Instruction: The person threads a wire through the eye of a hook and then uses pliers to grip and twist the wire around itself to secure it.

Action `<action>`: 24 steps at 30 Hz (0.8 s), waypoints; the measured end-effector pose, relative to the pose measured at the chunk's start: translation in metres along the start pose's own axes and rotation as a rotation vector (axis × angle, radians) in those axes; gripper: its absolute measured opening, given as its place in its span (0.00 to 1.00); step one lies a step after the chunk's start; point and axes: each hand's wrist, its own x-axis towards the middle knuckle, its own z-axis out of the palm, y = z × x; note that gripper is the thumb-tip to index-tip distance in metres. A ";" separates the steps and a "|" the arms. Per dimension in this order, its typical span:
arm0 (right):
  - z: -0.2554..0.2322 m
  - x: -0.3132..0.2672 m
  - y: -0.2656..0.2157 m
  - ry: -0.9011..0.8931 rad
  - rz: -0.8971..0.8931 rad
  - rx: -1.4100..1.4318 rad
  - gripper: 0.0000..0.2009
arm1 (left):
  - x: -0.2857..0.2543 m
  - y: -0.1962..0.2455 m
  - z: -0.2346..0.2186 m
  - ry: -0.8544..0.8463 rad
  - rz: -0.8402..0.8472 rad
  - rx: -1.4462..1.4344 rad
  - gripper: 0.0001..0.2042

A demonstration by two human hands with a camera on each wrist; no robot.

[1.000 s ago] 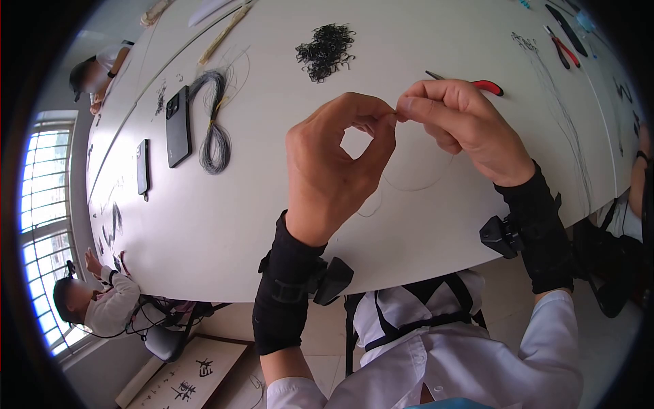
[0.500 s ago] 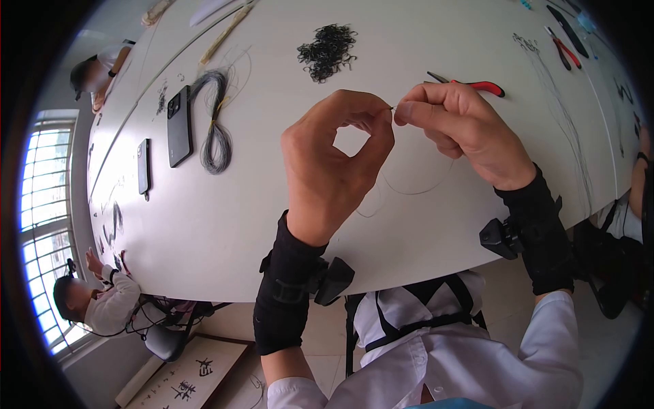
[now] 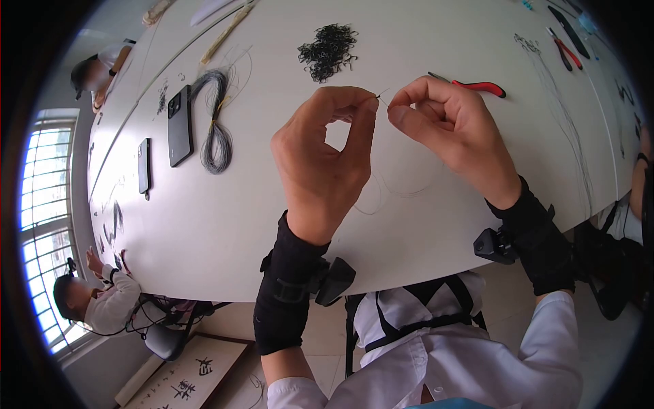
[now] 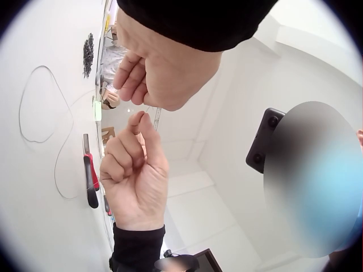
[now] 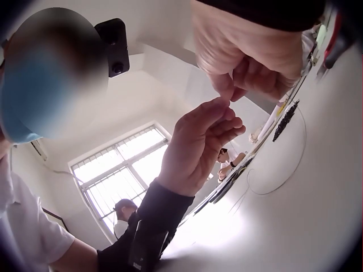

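In the head view my left hand (image 3: 323,150) pinches a tiny dark hook (image 3: 378,97) between thumb and index fingertip; most of it is hidden by the fingers. Just to its right, my right hand (image 3: 463,136) pinches a thin clear line (image 3: 409,196) with thumb and forefinger, the other fingers curled in. Loose loops of this line hang below the hands, over the white table (image 3: 225,232). The left wrist view also shows the line (image 4: 55,164) curving beside the right hand. Beyond the hands lies a heap of small black hooks (image 3: 327,53).
Red-handled pliers (image 3: 484,87) lie just behind the right hand. A coil of grey line (image 3: 216,146) and a black phone (image 3: 180,129) are at left. More pliers (image 3: 564,53) and hooks on long lines (image 3: 555,102) lie at right. Other people sit around the table.
The hands have drawn slightly apart, the left shifting left and the right wrist lowering. The dark hook tip and a short line end now show between them.
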 end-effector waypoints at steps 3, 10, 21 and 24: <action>0.004 -0.006 -0.008 0.090 -0.141 -0.365 0.05 | 0.001 -0.003 0.000 0.020 0.139 0.127 0.04; 0.004 -0.005 -0.010 0.152 -0.410 -0.503 0.05 | 0.001 0.004 0.001 -0.021 0.228 0.258 0.06; -0.011 -0.001 -0.011 0.111 -0.162 -0.296 0.07 | -0.001 0.005 0.006 -0.126 0.281 0.218 0.06; -0.015 0.002 -0.008 0.064 -0.104 -0.278 0.08 | -0.002 0.006 0.006 -0.146 0.268 0.206 0.07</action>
